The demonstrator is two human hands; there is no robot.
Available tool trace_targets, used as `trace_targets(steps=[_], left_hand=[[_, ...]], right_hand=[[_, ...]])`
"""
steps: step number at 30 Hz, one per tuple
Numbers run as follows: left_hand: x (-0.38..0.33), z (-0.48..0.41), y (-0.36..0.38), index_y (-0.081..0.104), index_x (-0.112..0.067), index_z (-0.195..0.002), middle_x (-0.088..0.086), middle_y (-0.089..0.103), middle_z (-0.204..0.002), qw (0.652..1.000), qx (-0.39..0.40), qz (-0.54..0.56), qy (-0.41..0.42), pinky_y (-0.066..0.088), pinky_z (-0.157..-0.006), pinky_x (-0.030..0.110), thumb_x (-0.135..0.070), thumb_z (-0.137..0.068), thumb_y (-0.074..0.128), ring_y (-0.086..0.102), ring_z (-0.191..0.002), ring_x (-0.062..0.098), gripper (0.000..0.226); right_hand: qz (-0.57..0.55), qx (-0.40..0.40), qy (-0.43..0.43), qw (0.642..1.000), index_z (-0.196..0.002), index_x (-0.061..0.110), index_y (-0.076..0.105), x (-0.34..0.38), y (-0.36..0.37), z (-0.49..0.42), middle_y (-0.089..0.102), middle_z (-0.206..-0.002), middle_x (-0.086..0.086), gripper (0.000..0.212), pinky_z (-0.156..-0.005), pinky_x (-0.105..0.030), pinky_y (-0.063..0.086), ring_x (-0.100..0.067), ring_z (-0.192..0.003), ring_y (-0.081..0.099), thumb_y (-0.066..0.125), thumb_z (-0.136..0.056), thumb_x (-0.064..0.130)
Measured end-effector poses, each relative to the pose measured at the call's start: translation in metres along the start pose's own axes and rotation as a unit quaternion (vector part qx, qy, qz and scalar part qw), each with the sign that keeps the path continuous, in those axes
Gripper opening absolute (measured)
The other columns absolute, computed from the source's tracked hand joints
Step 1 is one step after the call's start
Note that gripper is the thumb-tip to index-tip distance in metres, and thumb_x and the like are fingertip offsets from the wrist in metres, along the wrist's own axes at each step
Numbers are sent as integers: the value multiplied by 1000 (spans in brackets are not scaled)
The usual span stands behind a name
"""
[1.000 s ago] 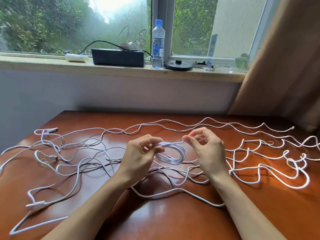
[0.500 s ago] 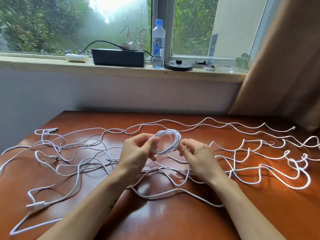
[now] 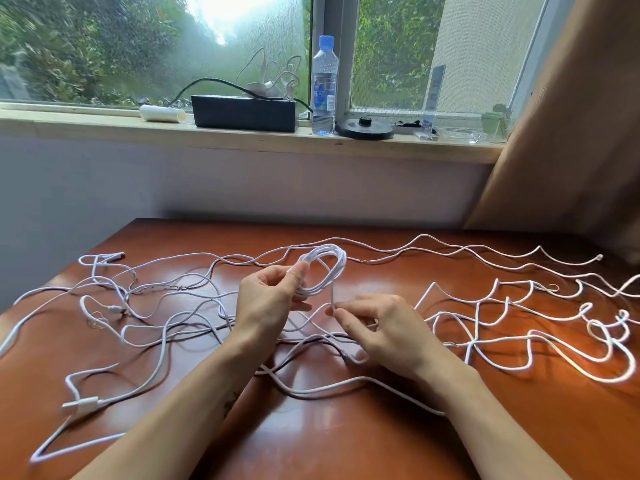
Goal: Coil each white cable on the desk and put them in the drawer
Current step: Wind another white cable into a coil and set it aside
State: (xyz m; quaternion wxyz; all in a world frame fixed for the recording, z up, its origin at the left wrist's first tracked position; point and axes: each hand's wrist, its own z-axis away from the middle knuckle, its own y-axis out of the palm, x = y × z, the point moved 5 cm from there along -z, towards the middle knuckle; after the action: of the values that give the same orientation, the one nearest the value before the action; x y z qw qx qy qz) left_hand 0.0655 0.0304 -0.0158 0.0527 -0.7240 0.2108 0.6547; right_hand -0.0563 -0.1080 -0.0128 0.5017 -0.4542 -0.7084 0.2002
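bright window [image 3: 156,46] backlight, edges warped

Above the red-brown wooden surface [image 3: 346,445], the left hand [image 3: 266,306] holds a small white cable coil [image 3: 325,271]; the right hand [image 3: 384,327] pinches its trailing strand just beside the coil.

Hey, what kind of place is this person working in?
Likely a home room, maybe a bedroom or study: a wooden desk against the wall beneath a window sill holding a water bottle, and a brown curtain beside it.

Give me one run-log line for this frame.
phase: coiling | left hand: holds coil | right hand: pinches cable tail | other white cables: loose on desk
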Motion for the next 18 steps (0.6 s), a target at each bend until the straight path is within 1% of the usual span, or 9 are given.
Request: trace_targets(steps=[5, 7, 9, 11, 14, 16, 18], left_hand=[[2, -1, -1, 70, 1, -82, 4, 64, -61, 1000, -4, 12, -12, 55, -50, 26, -21, -92, 73, 62, -53, 14, 24], [3, -1, -2, 70, 1, -83, 3, 65, -60, 1000, -9, 10, -8, 56, -51, 26, -21, -92, 73, 63, -53, 13, 24], [3, -1, -3, 70, 1, -83, 2, 66, -59, 1000, -14, 0, 3, 56, -51, 26, -21, -92, 74, 64, -53, 12, 24], [2, -1, -5, 70, 1, -82, 4, 67, -60, 999, -18, -23, 22, 57, -51, 27, -21, -91, 75, 65, -54, 13, 24], [3, -2, -7, 72, -2, -80, 12, 69, -65, 994, -26, -84, 62, 59, -53, 32, -23, -89, 77, 67, -56, 18, 23], [2, -2, -9, 73, -6, -78, 14, 70, -67, 987, -30, -130, 88, 60, -53, 33, -24, -89, 78, 69, -56, 20, 21], [1, -1, -9, 72, -8, -77, 12, 70, -65, 980, -30, -164, 107, 58, -51, 31, -23, -88, 78, 70, -56, 22, 20]], right_hand=[[45, 5, -23, 999, -107, 36, 75, 10, -3, 2, 54, -79, 5, 41, -72, -35, 49, -9, -77, 54, 46, -92, 60], [75, 21, -30, 996, -108, 36, 74, 14, -2, 3, 52, -81, 7, 40, -69, -32, 43, -7, -79, 48, 46, -94, 61], [114, 34, -45, 992, -110, 35, 71, 18, 0, 3, 51, -82, 9, 37, -66, -33, 39, -9, -83, 47, 43, -97, 56], [144, 43, -60, 987, -112, 36, 69, 21, 2, 4, 49, -83, 13, 36, -65, -34, 40, -11, -90, 50, 40, -99, 54], [149, 44, -76, 985, -107, 29, 69, 20, 5, 4, 45, -80, 13, 38, -65, -31, 38, -10, -85, 49, 40, -100, 52], [138, 33, -82, 986, -104, 28, 71, 19, 4, 4, 48, -80, 12, 39, -64, -32, 41, -10, -82, 49, 41, -99, 52], [119, 8, -91, 989, -103, 27, 73, 18, 2, 3, 56, -82, 10, 39, -65, -35, 47, -14, -83, 53, 42, -97, 50]])
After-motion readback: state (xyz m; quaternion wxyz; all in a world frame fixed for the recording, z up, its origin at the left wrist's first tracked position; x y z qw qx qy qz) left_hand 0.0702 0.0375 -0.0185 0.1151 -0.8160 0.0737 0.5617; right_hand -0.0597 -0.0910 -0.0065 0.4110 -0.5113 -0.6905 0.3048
